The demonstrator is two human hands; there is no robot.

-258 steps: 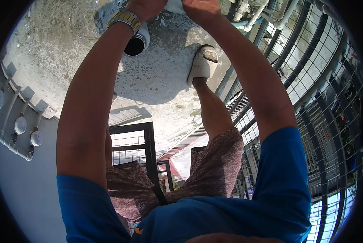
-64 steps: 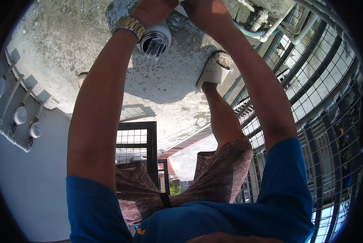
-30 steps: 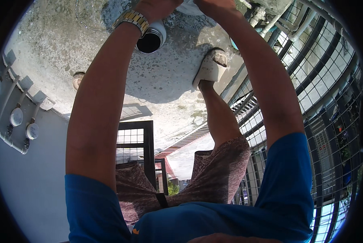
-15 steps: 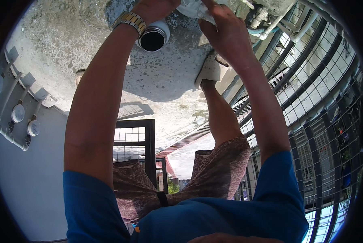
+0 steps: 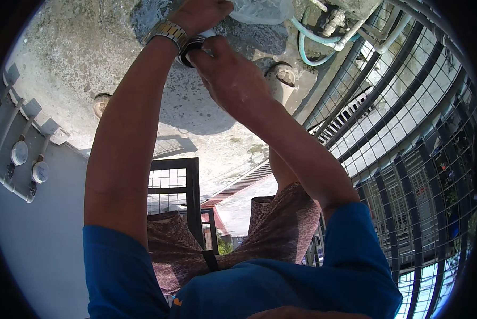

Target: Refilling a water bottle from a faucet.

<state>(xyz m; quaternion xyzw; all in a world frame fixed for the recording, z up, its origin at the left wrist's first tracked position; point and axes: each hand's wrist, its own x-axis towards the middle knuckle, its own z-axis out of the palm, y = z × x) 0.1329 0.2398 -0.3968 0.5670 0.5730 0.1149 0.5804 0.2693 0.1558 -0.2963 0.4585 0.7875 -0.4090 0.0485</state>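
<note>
My left hand (image 5: pixel 201 15), with a metal-band watch (image 5: pixel 166 33) on its wrist, is closed at the edge of a clear plastic bag (image 5: pixel 262 10) at the top of the view. Just below it stands a white container (image 5: pixel 208 33) with a dark mouth, partly covered by my hands. The fingers of my right hand (image 5: pixel 222 69) are curled at the container's rim and seem to grip it. Their tips are partly hidden, so whether they reach inside cannot be told.
Light blue hose (image 5: pixel 307 58) and pipes (image 5: pixel 350 43) lie at upper right. A sandal (image 5: pixel 284 74) is on my foot on the concrete floor (image 5: pixel 63 69). Wire-mesh railing (image 5: pixel 387 127) curves along the right. A grey wall with capped pipes (image 5: pixel 19 152) stands left.
My right hand has left the plastic bag and moved left and down to the container's mouth. The left hand stays near the bag, shifted slightly left. More of the hose shows now.
</note>
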